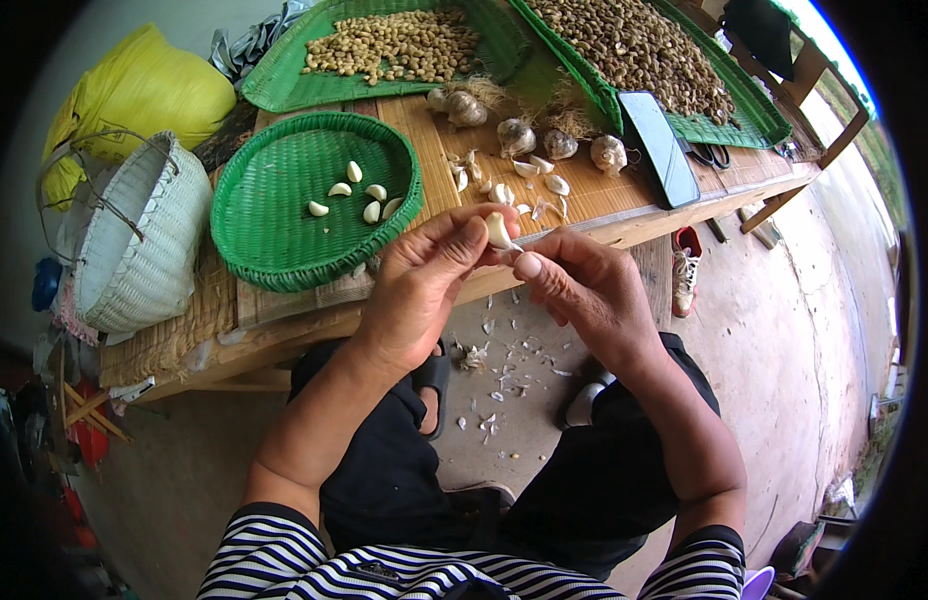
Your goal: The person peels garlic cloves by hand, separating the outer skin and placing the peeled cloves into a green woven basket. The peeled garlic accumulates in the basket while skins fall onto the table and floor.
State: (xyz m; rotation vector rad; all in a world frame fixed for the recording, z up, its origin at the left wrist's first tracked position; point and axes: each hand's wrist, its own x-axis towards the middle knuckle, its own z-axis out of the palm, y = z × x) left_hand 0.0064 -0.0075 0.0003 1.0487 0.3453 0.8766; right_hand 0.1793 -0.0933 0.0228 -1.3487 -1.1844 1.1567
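My left hand (426, 277) holds a pale garlic clove (497, 231) between thumb and fingers, just past the table's front edge. At the clove's lower end, my right hand (584, 289) pinches a bit of its papery skin. To the left, a round green woven basket (284, 172) holds several peeled cloves (354, 172). Behind my hands, unpeeled cloves (525, 169) and loose skins lie on the bamboo mat. Several whole garlic bulbs (516, 138) with dry roots stand in a row behind them.
Two green woven trays of peanuts (393, 45) (644, 60) stand at the back. A smartphone (659, 150) leans on the right tray. A white woven basket (145, 232) and a yellow sack (153, 86) are at the left. Garlic skins (494, 397) litter the floor near a shoe (685, 274).
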